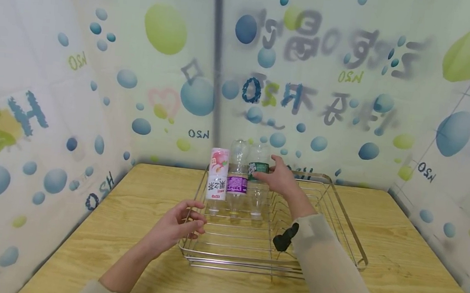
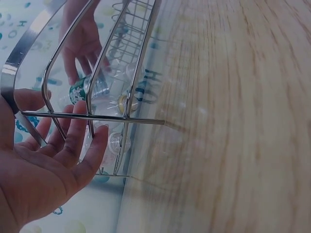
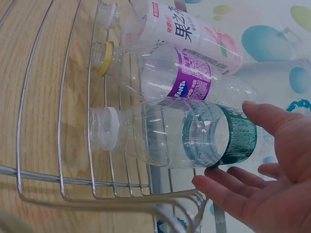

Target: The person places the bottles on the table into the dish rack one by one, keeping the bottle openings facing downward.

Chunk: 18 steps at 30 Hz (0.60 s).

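Three plastic bottles stand cap-down in a row in a wire dish rack (image 1: 233,248). The left one, a peach-tea bottle (image 1: 218,175), has a white and pink label; the middle Fanta bottle (image 1: 237,184) has a purple label and yellow neck ring. At the right of the row is a clear bottle (image 3: 160,136) with a green label. My right hand (image 1: 281,177) is beside it, thumb over the label and other fingers extended along the far side. My left hand (image 1: 178,226), fingers loosely bent, rests at the rack's left rim and holds nothing.
The rack stands on a wood-grain table (image 1: 125,230), with upright wire dividers (image 1: 281,212) along its right half. A patterned curtain (image 1: 172,88) surrounds the table behind and at both sides. A black object (image 1: 285,237) hangs at my right cuff.
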Motion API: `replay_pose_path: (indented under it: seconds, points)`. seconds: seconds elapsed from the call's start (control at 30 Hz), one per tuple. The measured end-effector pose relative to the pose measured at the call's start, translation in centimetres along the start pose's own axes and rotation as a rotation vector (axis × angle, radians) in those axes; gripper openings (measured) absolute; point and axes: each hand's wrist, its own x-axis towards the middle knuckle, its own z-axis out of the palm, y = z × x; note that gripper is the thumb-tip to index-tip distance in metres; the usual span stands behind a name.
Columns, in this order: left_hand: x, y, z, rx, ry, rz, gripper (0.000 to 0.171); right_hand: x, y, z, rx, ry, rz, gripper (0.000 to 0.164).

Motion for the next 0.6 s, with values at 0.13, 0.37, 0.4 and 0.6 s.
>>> replay_pose_path:
  seconds: [0.13,0.37,0.4,0.6]
  points:
    - [0.1,0.0,0.1,-0.004,0.002,-0.007,0.054,-0.2,-0.4,-0.3,-0.018,0.033,0.008,0.101]
    - [0.0,-0.1,0.3,-0.004,-0.003,-0.013,0.051,-1.3,-1.4,-1.0,0.047,0.104,-0.003,0.102]
    - [0.0,-0.1,0.4,-0.004,-0.003,-0.015,0.052,-1.5,-1.7,-1.2,0.068,0.112,-0.021,0.102]
    - [0.0,-0.1,0.4,-0.001,-0.006,-0.01,0.056,-3.9,-3.8,-2.8,0.12,0.143,-0.137,0.1]
